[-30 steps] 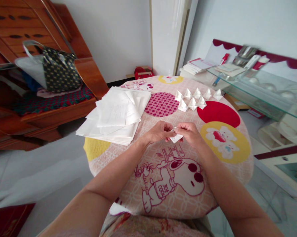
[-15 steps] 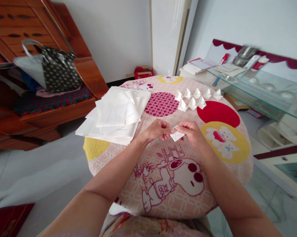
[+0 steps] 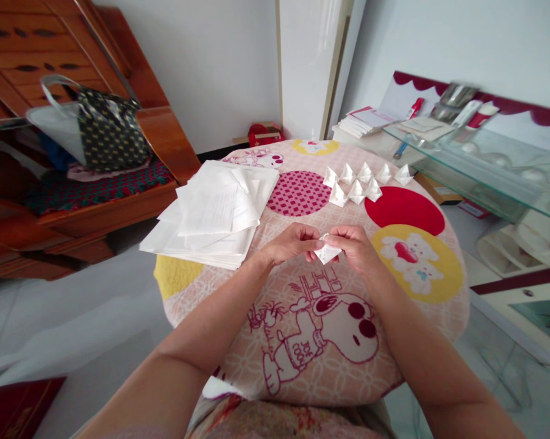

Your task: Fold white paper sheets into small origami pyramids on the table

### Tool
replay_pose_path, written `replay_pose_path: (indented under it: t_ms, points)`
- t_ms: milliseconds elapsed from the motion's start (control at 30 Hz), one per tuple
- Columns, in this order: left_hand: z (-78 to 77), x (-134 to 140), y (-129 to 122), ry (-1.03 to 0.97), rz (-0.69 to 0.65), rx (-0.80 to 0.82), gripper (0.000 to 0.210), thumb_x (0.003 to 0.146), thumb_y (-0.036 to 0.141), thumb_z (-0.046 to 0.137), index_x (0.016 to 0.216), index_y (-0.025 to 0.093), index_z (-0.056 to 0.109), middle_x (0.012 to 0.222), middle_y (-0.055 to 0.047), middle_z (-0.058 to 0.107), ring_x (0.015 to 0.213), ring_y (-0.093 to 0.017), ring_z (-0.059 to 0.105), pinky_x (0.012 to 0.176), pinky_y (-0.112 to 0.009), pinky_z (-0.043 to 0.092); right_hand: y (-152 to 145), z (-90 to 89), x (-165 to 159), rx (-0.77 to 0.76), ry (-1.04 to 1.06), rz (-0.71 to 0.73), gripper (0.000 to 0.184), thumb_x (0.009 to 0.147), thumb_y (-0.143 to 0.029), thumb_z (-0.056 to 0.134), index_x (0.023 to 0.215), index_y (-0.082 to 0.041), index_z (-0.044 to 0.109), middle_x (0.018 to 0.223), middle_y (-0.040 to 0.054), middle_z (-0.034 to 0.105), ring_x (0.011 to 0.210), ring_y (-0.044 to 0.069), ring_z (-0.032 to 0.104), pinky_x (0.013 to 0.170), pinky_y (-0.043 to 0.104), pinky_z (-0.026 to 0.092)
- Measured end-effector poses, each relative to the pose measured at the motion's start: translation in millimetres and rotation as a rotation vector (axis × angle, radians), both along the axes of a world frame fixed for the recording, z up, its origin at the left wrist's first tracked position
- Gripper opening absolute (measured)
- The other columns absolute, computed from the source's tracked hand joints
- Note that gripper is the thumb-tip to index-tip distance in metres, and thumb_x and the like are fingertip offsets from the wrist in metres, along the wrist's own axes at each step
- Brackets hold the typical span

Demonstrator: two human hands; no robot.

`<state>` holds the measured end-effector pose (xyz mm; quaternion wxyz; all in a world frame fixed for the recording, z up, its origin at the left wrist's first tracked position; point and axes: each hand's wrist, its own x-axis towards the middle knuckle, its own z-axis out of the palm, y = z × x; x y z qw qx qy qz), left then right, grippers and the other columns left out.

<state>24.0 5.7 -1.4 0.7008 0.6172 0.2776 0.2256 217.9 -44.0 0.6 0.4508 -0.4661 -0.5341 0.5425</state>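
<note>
Between my two hands is a small folded piece of white paper (image 3: 327, 253), its pointed end facing down toward me and faint print on it. My left hand (image 3: 296, 241) pinches its left side, with the thumb on the near face. On the opposite side my right hand (image 3: 353, 244) grips it, thumb on top and fingers behind. Both hands are over the middle of the round table, above the patterned tablecloth (image 3: 293, 292). Farther off, several folded white paper boats (image 3: 357, 191) stand in two rows.
A stack of white sheets (image 3: 202, 207) lies on the table's left side. To the right is a glass shelf (image 3: 499, 177) with cups and bowls, close to the table's edge. A wooden bench (image 3: 119, 189) with a dotted bag (image 3: 110, 128) stands at the left.
My left fingers have shifted slightly on the folded paper, the thumb now lying flatter along it. The paper's tip has dipped a little; the boats and the stack are unmoved.
</note>
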Motion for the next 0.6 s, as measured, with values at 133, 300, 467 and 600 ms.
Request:
replay_pose_path:
  t_ms: [133,300,467,600]
  points:
    - [1.7,-0.6,-0.5,0.019,0.046,0.015,0.038,0.076,0.045,0.086,0.075,0.011,0.068,0.061,0.000,0.066,0.052,-0.006,0.059,0.053,-0.016,0.048,-0.7,2.6,-2.6,0.007,0.010,-0.009,0.029,0.074,-0.041,0.074,0.060,-0.019,0.062,0.053,-0.0007,0.059,0.046,0.011,0.049,0.042,0.024,0.036]
    - [0.5,1.3,-1.8,0.062,0.026,-0.008,0.033,0.075,0.039,0.085,0.073,0.011,0.069,0.061,-0.001,0.067,0.053,-0.008,0.062,0.053,-0.017,0.050,0.1,0.0,-3.3,0.005,-0.048,0.001,0.028,0.075,-0.038,0.072,0.057,-0.019,0.061,0.049,-0.0021,0.055,0.045,0.010,0.047,0.043,0.024,0.036]
    - [-2.0,5.2,-2.0,0.067,0.025,-0.015,0.030,0.072,0.035,0.086,0.069,0.011,0.069,0.059,0.000,0.065,0.050,-0.007,0.059,0.051,-0.017,0.048,0.1,-3.2,-3.9,0.010,-0.109,0.018,0.033,0.080,-0.042,0.070,0.058,-0.019,0.060,0.051,-0.0012,0.057,0.045,0.011,0.049,0.043,0.023,0.036]
    - [0.1,3.6,-1.2,0.060,0.110,-0.024,0.028,0.071,0.033,0.085,0.069,0.011,0.069,0.060,0.000,0.065,0.049,-0.006,0.057,0.050,-0.017,0.046,0.2,-0.2,-2.0,0.016,-0.110,0.078,0.035,0.082,-0.049,0.070,0.066,-0.018,0.065,0.057,0.0017,0.064,0.047,0.012,0.055,0.044,0.023,0.042]
